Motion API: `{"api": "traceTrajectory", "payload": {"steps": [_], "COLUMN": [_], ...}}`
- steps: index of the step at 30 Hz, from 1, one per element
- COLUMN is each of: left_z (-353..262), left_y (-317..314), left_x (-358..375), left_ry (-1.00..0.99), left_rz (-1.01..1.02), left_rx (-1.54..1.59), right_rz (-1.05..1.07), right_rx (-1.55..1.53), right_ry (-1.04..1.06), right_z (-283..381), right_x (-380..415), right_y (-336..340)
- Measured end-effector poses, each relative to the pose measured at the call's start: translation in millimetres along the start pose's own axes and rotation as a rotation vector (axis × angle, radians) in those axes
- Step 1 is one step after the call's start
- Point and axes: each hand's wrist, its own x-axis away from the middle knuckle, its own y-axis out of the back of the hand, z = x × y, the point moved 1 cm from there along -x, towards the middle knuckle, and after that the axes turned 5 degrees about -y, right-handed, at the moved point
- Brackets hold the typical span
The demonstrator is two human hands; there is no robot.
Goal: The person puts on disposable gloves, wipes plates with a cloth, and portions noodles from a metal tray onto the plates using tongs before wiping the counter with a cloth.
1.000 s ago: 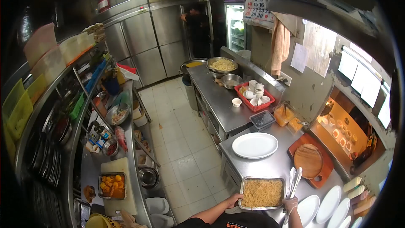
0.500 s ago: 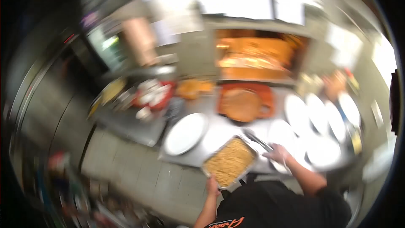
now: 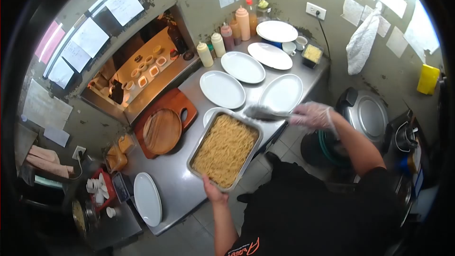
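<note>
My left hand (image 3: 214, 192) grips the near edge of a rectangular metal pan (image 3: 259, 141) and holds it tilted over the front of the steel table. Cooked noodles (image 3: 224, 149) fill the pan. In a clear plastic glove, my right hand (image 3: 313, 115) is closed around metal tongs (image 3: 268, 113), whose blurred tips point left beside the pan's far corner. The pan partly hides one white oval plate (image 3: 208, 115). Just past the tongs lies another oval plate (image 3: 281, 93). No noodles can be made out in the tongs.
More oval plates (image 3: 222, 89) spread over the steel table (image 3: 189, 180), with squeeze bottles (image 3: 242, 23) along the wall. Wooden boards (image 3: 162, 131) sit below the pass-through window (image 3: 147, 66). One plate (image 3: 148, 199) lies at the left end. A lidded bin (image 3: 367, 116) stands to the right.
My view has swung right and become sharper. The pan is still in my left hand and the tongs in my right, which now reaches out further over the table's right side.
</note>
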Motion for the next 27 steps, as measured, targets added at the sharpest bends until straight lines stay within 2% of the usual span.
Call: {"api": "traceTrajectory", "payload": {"steps": [1, 4, 7, 8, 11, 12, 15, 16, 18, 20, 21, 23, 24, 26, 27], "left_z": [23.8, 63.8, 97.4, 106.2, 131.6, 137.2, 140.7, 138.1, 132.3, 123.7, 120.1, 106.3, 101.8, 99.8, 99.9], "left_y": [-16.1, -40.4, -68.9, -73.7, -72.1, -71.7, -80.1, -79.7, -72.2, -59.1, -53.0, -56.8, -58.1, -46.4, -42.1], "left_x": [-2.1, -13.7, -13.8, -14.1, -7.6, -2.1, 17.8, 25.4, 45.9, 63.7, 70.0, 72.1, 76.8, 74.5, 69.0], "left_ry": [0.005, 0.015, -0.021, -0.043, -0.163, -0.216, -0.319, -0.369, -0.442, -0.472, -0.488, -0.483, -0.484, -0.538, -0.561], "left_rz": [-0.007, -0.014, -0.068, -0.099, -0.205, -0.238, -0.372, -0.417, -0.511, -0.521, -0.517, -0.635, -0.712, -0.738, -0.739], "left_rx": [0.014, 0.065, 0.100, 0.117, 0.088, 0.071, 0.098, 0.080, 0.034, 0.023, 0.018, -0.045, -0.066, -0.080, -0.085], "right_rz": [-0.085, -0.033, -0.009, -0.068, -0.132, -0.117, -0.160, -0.121, -0.057, 0.056, 0.115, 0.239, 0.369, 0.610, 0.592], "right_rx": [0.015, -0.390, -0.365, -0.391, -0.143, -0.063, -0.001, -0.116, -0.147, -0.167, -0.198, -0.192, -0.099, 0.106, 0.221], "right_ry": [0.039, -0.274, -0.169, -0.120, -0.101, -0.169, -0.152, -0.101, 0.004, 0.093, 0.207, 0.373, 0.396, 0.442, 0.559], "right_z": [-33.3, -67.8, -109.1, -152.0, -171.1, -173.0, -193.9, -190.8, -170.5, -132.2, -121.4, -88.8, -65.9, -9.2, 9.6], "right_x": [-8.9, -15.6, -44.1, -72.5, -113.4, -125.5, -170.3, -180.2, -191.4, -177.8, -175.1, -165.3, -161.6, -170.0, -175.0], "right_y": [13.4, 46.9, 70.2, 55.1, 57.7, 60.4, 44.1, 40.2, 26.0, 21.4, 9.8, 3.0, 7.3, 22.9, 19.5]}}
